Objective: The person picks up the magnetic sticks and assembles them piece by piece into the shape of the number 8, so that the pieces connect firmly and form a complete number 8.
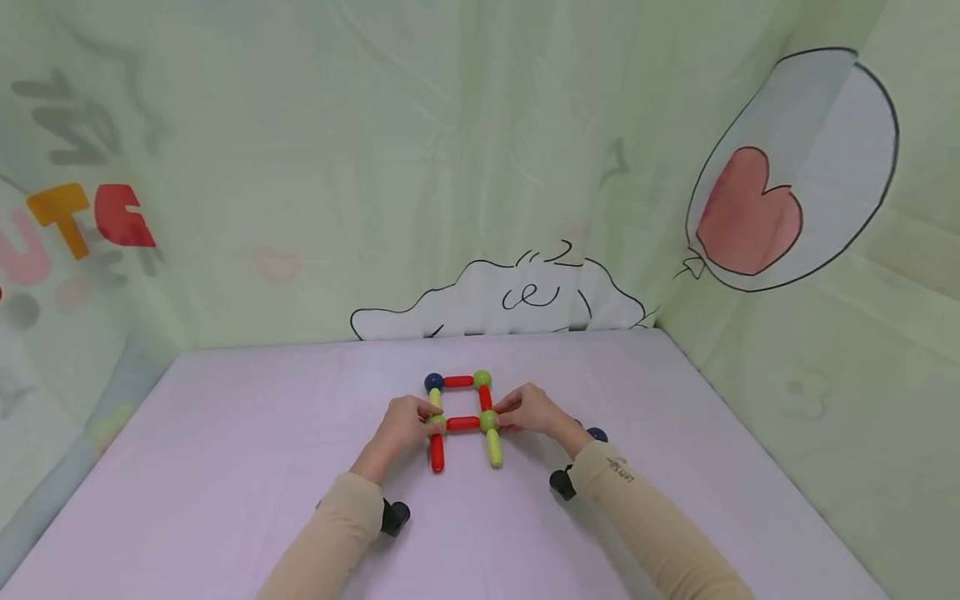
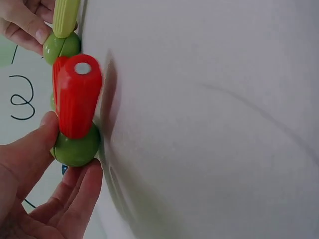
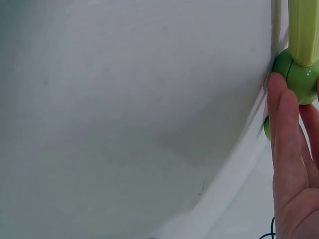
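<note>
A flat frame of balls and rods lies on the table in the head view. Its far side has a dark blue ball (image 1: 433,382), a red rod (image 1: 458,382) and a green ball (image 1: 482,380). My left hand (image 1: 405,423) pinches the near left green ball (image 2: 77,149) between thumb and fingers. From that ball a red rod (image 1: 437,454) points toward me. The near right green ball (image 3: 299,79) is held in the fingers of my right hand (image 1: 531,410), with a yellow-green rod (image 1: 494,448) pointing toward me. Another red rod (image 1: 463,423) joins these two balls.
Beyond the right forearm sits a dark blue ball (image 1: 597,434), partly hidden by the sleeve. Black wrist devices (image 1: 393,517) stick out beside both forearms. Printed cloth walls (image 1: 450,167) stand along the back and sides of the pale table (image 1: 225,467).
</note>
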A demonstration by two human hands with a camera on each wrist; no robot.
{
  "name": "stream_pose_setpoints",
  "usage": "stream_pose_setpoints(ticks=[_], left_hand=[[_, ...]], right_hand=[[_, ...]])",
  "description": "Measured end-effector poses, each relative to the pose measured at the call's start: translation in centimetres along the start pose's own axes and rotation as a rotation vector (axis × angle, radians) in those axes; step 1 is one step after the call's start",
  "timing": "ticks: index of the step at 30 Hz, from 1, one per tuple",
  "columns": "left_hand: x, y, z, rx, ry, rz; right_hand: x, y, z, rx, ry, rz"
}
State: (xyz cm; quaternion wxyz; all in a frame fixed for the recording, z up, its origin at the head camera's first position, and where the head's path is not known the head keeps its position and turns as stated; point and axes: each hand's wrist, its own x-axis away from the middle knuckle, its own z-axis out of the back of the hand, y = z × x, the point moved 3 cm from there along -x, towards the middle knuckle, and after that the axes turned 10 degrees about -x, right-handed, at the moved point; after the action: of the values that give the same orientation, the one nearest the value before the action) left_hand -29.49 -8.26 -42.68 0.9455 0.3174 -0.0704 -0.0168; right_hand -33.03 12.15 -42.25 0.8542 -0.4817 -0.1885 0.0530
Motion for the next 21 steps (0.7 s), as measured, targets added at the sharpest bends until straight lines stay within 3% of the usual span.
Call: stream_pose_setpoints(ticks=[9,21], left_hand=[[-0.5,-0.1,-0.3,-0.008,-0.020,0.004],[-0.2,-0.1,-0.1,-0.036,0.003,0.006]], right_hand=[[0.1,0.1,0.2,0.036,-0.010,0.018],[1.8,0.1,1.9,0.013,-0.075,0.169]])
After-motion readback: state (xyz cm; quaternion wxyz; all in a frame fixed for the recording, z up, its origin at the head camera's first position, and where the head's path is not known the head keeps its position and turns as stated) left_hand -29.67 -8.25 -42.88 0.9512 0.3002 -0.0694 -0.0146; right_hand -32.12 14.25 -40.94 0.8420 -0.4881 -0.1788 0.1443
